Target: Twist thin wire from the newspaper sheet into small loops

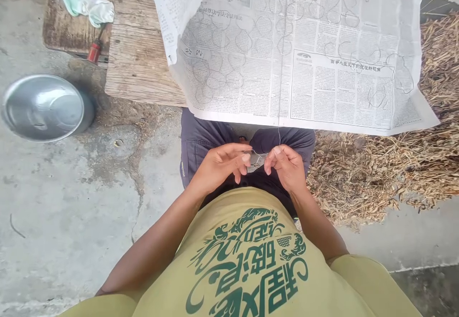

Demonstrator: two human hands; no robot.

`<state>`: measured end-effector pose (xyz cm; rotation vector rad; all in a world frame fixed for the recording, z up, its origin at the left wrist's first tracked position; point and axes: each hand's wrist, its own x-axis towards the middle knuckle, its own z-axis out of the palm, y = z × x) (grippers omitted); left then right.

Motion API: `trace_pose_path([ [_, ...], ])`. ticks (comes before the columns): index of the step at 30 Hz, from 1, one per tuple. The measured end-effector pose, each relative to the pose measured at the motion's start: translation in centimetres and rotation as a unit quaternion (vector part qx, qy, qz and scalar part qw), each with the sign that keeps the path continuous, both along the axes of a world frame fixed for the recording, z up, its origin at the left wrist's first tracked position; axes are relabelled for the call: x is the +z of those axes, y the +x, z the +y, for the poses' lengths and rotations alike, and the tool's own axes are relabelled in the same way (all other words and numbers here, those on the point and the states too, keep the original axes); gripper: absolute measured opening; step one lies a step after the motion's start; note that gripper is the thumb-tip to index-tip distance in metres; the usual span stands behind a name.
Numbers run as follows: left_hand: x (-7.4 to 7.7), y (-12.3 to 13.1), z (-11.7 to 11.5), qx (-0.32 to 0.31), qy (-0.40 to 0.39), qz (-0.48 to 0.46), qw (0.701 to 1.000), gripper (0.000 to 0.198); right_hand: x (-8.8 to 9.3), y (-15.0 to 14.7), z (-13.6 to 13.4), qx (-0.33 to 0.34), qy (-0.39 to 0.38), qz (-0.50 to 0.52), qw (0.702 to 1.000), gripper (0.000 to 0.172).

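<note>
A thin wire [258, 155], bent into curves, spans the gap between my two hands above my lap, and one end of it rises toward the newspaper's edge. My left hand [225, 164] pinches the wire from the left side, its lower fingers curled. On the right, my right hand [287, 163] has its thumb and fingers closed on the wire. Ahead of both hands a sheet of newspaper [261, 102] lies over the wooden board, with several curved wire pieces [375, 61] resting on it.
A metal basin [46, 109] stands on the concrete at the left. Beyond it, a red-handled screwdriver [94, 50] and pale gloves [100, 12] lie by the wooden board [143, 63]. Dry straw [373, 173] covers the ground at the right.
</note>
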<state>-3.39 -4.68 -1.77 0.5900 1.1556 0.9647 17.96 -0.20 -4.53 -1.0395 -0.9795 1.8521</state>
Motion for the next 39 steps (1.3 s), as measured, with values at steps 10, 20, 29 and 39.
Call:
trace_pose_path([
  [10, -1.0, 1.9, -0.6, 0.122, -0.105, -0.106, 0.981, 0.036, -0.7, -2.5, -1.5, 0.013, -0.029, -0.034, 0.999, 0.042],
  [20, -1.3, 0.2, -1.0, 0.046, -0.085, -0.051, 0.994, 0.037, -0.7, -1.4, -1.1, 0.020, 0.035, -0.116, 0.992, 0.035],
  [29, -1.6, -0.2, -1.2, 0.007, -0.067, -0.011, 0.998, 0.038, -2.0, -1.4, -1.3, 0.033, 0.158, -0.270, 0.949, 0.032],
  [39, -2.1, -0.2, -1.1, 0.002, -0.079, 0.015, 0.997, 0.044, -1.3, -1.3, -0.8, 0.130, 0.195, -0.300, 0.925, 0.046],
])
